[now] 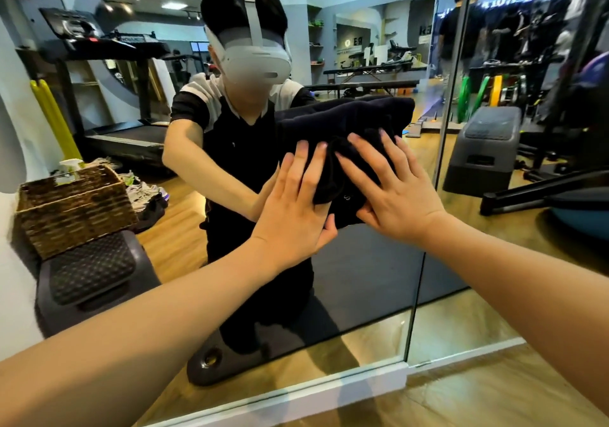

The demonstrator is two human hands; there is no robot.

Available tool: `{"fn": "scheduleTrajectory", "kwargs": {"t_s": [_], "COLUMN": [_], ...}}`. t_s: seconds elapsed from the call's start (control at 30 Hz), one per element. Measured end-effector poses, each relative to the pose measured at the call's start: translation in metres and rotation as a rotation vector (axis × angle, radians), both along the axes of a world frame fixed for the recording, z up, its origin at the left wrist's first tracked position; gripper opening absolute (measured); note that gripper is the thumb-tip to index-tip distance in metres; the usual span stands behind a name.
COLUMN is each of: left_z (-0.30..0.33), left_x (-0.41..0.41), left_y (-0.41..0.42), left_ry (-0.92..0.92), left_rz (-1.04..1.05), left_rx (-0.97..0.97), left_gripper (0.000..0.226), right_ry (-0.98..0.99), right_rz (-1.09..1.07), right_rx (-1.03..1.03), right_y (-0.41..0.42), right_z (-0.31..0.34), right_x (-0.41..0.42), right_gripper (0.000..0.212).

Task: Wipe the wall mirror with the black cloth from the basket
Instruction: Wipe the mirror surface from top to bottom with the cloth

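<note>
A wicker basket [74, 207] sits at the far left on a dark step [89, 281]. Against the mirror [362, 278], the left hand [293, 212] presses flat with straight fingers on the black cloth [346, 163]. The right hand [392, 186] presses it too, fingers spread flat.

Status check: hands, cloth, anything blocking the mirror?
Both hands flat, fingers straight: left hand and right hand press the black cloth against the wall mirror. Wicker basket off to the left. Nothing in the way.
</note>
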State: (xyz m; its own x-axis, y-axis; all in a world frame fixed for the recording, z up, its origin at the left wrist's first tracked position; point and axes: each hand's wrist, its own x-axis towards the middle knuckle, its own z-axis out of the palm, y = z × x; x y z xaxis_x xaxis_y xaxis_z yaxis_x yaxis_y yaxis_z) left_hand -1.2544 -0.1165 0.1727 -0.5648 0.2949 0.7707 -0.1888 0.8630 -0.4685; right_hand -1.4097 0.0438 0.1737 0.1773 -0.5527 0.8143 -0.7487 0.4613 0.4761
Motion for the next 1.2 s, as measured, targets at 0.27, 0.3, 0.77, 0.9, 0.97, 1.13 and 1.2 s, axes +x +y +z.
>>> {"fn": "scheduleTrajectory", "kwargs": {"t_s": [0.27,0.3,0.77,0.9,0.97,1.13,1.2], "left_z": [-0.006,-0.007,-0.037,-0.066,-0.083,-0.115,-0.117], "left_x": [-0.052,-0.056,-0.066,-0.065,-0.063,-0.055,-0.055], "left_y": [0.039,0.042,0.063,0.072,0.073,0.072,0.069], "left_ry": [0.009,0.008,0.012,-0.034,-0.069,-0.141,-0.146], "left_rz": [0.005,-0.002,-0.035,-0.007,0.005,0.014,0.015], "left_rx": [0.018,0.025,0.085,0.103,0.088,0.047,0.037], "left_gripper": [0.079,0.08,0.081,0.082,0.082,0.076,0.074], "right_ry": [0.001,0.0,-0.065,-0.086,-0.111,-0.168,-0.183], "right_rz": [-0.053,-0.055,-0.05,-0.063,-0.065,-0.066,-0.068], "right_rx": [0.033,0.031,0.007,0.033,0.052,0.083,0.075], "right_y": [0.041,0.043,0.055,0.063,0.067,0.072,0.07], "right_z": [0.001,0.001,-0.032,-0.061,-0.081,-0.123,-0.127], "right_x": [-0.043,-0.046,-0.055,-0.056,-0.055,-0.049,-0.048], "right_gripper": [0.09,0.086,0.085,0.086,0.084,0.085,0.084]}}
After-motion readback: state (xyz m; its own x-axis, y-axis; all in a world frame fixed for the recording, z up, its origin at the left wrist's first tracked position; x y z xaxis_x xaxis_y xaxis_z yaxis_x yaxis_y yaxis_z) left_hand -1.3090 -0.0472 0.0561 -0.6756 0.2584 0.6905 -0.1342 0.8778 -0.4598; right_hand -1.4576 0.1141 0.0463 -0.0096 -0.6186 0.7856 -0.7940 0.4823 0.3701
